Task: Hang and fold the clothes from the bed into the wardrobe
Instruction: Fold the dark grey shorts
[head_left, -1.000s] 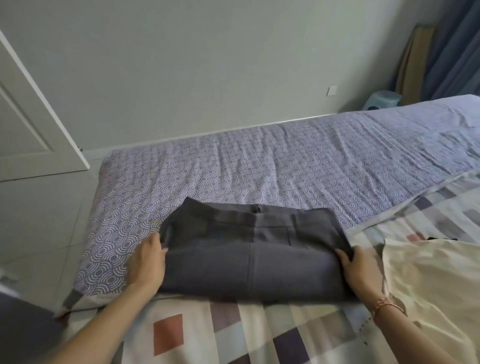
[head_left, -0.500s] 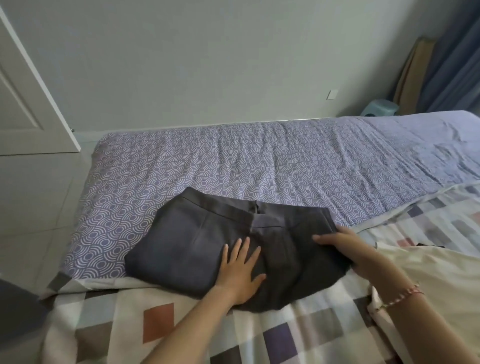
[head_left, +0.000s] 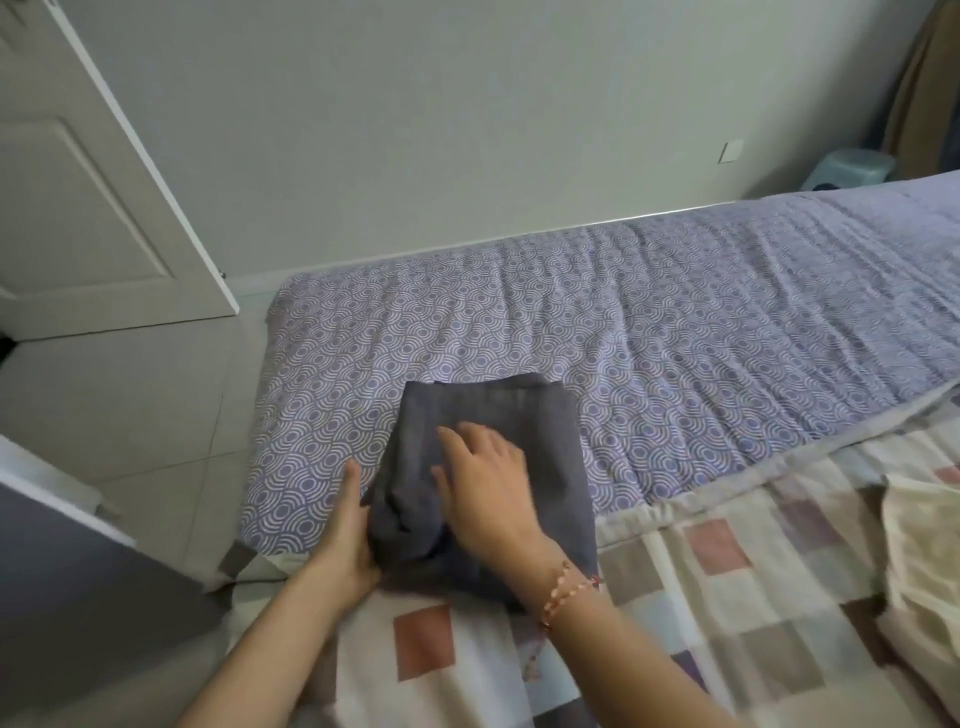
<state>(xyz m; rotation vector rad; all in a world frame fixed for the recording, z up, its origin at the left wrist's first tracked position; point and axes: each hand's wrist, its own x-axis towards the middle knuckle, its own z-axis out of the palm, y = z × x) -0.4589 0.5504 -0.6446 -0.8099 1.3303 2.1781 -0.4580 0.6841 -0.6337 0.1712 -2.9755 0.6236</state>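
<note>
While pressing folded grey trousers (head_left: 519, 415) at the near left of the bed (head_left: 675, 322):
Flattening the top with the right hand (head_left: 488, 478), fingers straight and spread; bracing the left edge with the left hand (head_left: 348, 540), fingers straight, together.

count log | we counted one folded grey garment (head_left: 519, 415) | two grips: left grip (head_left: 348, 540) and right grip (head_left: 493, 493) | one beaded bracelet (head_left: 563, 587) | one cream garment (head_left: 924, 545) | one bed (head_left: 675, 322) | one checked quilt (head_left: 727, 597) | one white door (head_left: 78, 182) | one wall socket (head_left: 731, 150) | one pale blue stool (head_left: 852, 169)
</note>
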